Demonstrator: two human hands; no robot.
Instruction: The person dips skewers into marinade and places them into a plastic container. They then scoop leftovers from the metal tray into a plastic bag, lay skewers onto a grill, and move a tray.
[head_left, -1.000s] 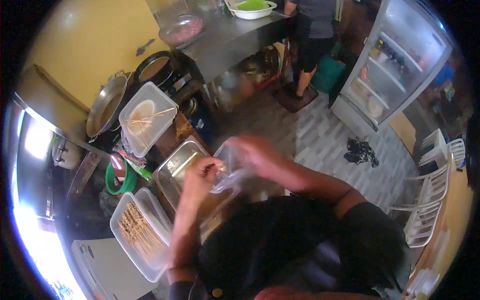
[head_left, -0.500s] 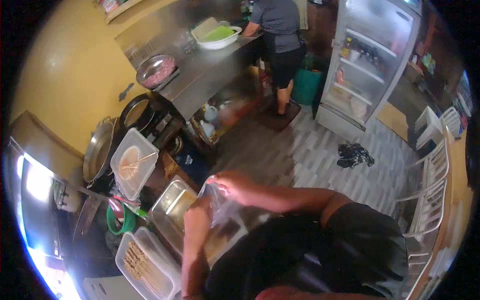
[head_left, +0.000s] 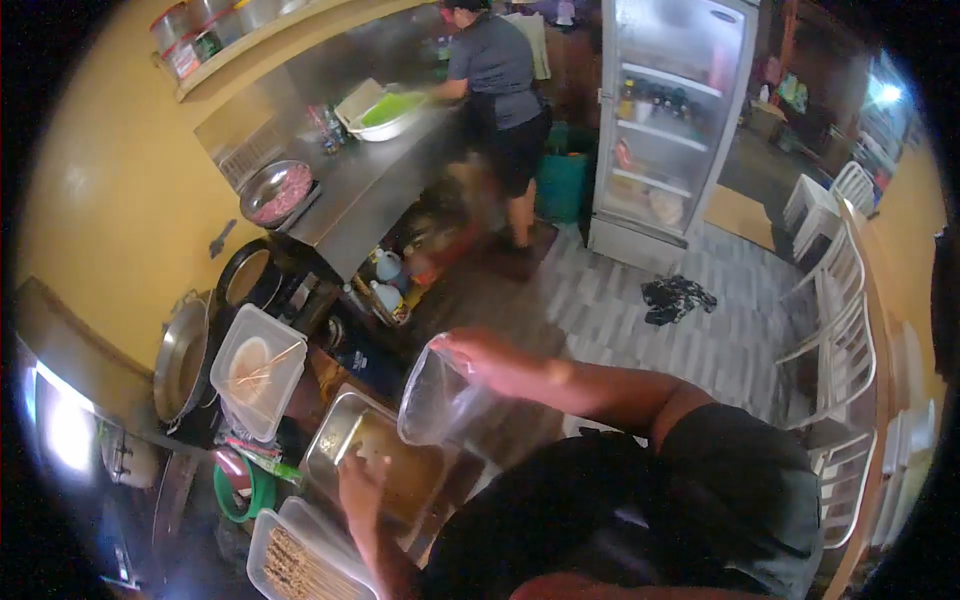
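My right hand [head_left: 482, 360] grips the rim of a clear plastic bag [head_left: 432, 405], which hangs with its mouth spread wide. My left hand [head_left: 362, 485] is apart from the bag, over the near-left side of a rectangular metal tray [head_left: 415, 475]. Its fingers look spread, slightly blurred, and nothing shows in them. Shallow brownish contents appear in the tray. Below my left hand, a clear plastic container [head_left: 262, 540] holds many skewers [head_left: 300, 570] with brown pieces on them. Beyond the tray is another translucent container [head_left: 228, 350] with a few thin sticks across it.
Pans [head_left: 180, 360] line the left wall beside a green round container [head_left: 262, 495]. A bowl of pink meat [head_left: 285, 195] sits on the steel counter [head_left: 350, 225]. Another person [head_left: 500, 90] stands there. A glass-door fridge [head_left: 665, 130], black plastic [head_left: 678, 300] on the floor and white chairs [head_left: 845, 310] are rightward.
My left hand has let go of the plastic bag and moved down-left over the tray. The bag now hangs open from my right hand. The view has shifted, showing more of the shelf.
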